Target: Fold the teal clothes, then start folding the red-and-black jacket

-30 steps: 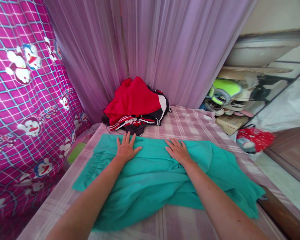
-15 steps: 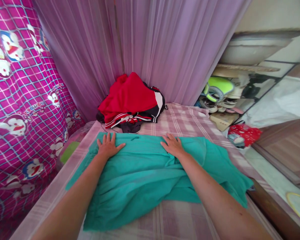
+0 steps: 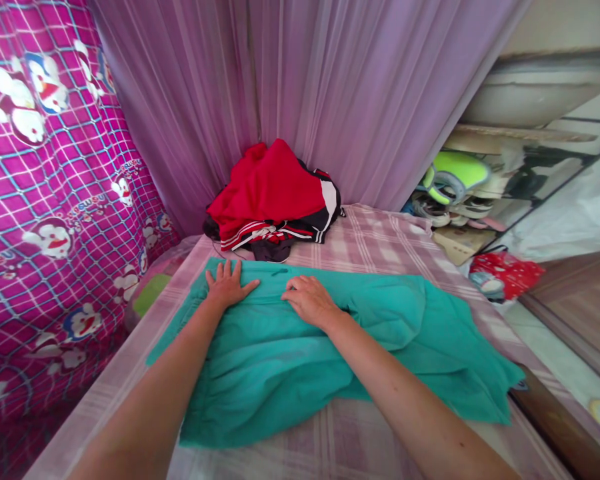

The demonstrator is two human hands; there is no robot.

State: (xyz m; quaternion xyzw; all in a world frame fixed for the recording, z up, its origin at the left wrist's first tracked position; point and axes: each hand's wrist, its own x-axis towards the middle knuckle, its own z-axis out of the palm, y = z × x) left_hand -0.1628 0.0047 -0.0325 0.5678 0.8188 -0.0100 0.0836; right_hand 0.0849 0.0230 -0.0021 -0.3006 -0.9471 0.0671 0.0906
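A teal cloth garment (image 3: pixel 270 360) lies spread across the bed, wrinkled over its middle and right part. Its left edge looks gathered, and a small dark teal loop or mark shows near the far edge. My left hand (image 3: pixel 227 285) rests flat on the far left corner, fingers spread. Near the far edge, right of the left hand, my right hand (image 3: pixel 311 301) is over the cloth with its fingers bent and a small gap by the thumb. No cloth is visibly pinched in it.
A heap of red and black clothes (image 3: pixel 275 193) lies at the back against a purple curtain (image 3: pixel 310 87). The bed's checked sheet (image 3: pixel 380 233) runs beneath. On the left hangs a pink patterned cloth (image 3: pixel 95 227). Shelves with shoes (image 3: pixel 435 207) and a red bag (image 3: pixel 510 273) are right.
My right hand has moved left along the garment, its fingers now bent instead of spread. The left hand stays on the same corner. The view has shifted slightly.
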